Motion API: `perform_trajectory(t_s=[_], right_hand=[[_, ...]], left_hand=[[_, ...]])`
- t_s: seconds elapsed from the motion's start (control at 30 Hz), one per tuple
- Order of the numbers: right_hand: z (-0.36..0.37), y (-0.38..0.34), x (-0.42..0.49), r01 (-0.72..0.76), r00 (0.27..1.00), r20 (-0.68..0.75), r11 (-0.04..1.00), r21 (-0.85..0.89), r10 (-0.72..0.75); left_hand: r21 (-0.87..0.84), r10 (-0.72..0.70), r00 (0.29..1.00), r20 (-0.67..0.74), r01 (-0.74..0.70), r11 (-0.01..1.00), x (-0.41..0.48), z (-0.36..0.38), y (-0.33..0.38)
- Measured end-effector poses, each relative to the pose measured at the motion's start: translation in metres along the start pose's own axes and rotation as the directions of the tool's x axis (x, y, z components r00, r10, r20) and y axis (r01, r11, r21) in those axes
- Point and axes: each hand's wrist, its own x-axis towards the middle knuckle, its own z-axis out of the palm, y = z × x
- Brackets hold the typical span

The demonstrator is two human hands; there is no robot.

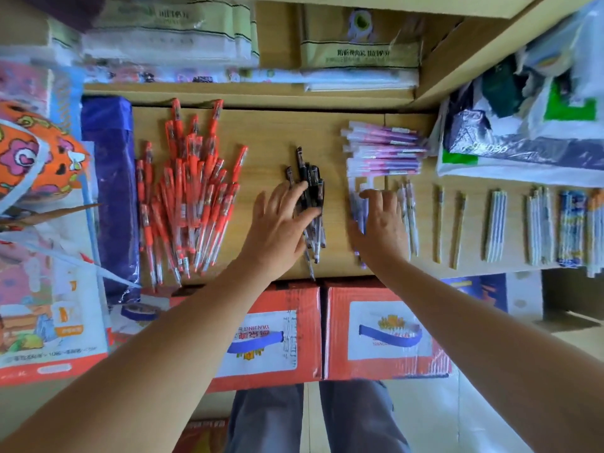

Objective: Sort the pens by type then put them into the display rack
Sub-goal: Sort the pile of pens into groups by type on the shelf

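Note:
On the wooden shelf point(264, 138) lie three groups of pens. A large heap of red pens point(188, 194) covers the left part. A small bundle of black pens point(312, 188) lies in the middle, and my left hand point(277, 227) rests on its left side with fingers spread and the thumb against the barrels. A stack of pink and purple pens point(384, 148) sits at the right. Below it, my right hand point(380, 223) lies flat with straight fingers on a few purple pens point(356, 204).
Thin pens and pencil-like sticks point(496, 223) lie in separate rows further right. A blue wrapped pack point(114, 197) borders the red pens. Plastic bags point(523, 119) sit at the right, packets on the upper shelf point(356, 53), and red cardboard boxes point(385, 331) stand below.

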Motion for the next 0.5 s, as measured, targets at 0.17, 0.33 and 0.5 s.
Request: perform_trajectory(t_s=[0.17, 0.33, 0.5], right_hand=[[0.000, 0.032, -0.008, 0.110, 0.982, 0.170, 0.985, -0.131, -0.087], [0.001, 0.034, -0.006, 0.159, 0.974, 0.181, 0.978, -0.138, -0.133], [0.002, 0.038, -0.006, 0.173, 0.974, 0.158, 0.983, -0.068, -0.160]], left_hand=[[0.164, -0.005, 0.969, 0.247, -0.037, 0.986, 0.016, 0.017, 0.031], [0.207, -0.005, 0.977, 0.213, -0.040, 0.977, 0.013, 0.023, 0.024], [0.218, -0.014, 0.984, 0.178, -0.025, 0.976, 0.014, 0.021, 0.022]])
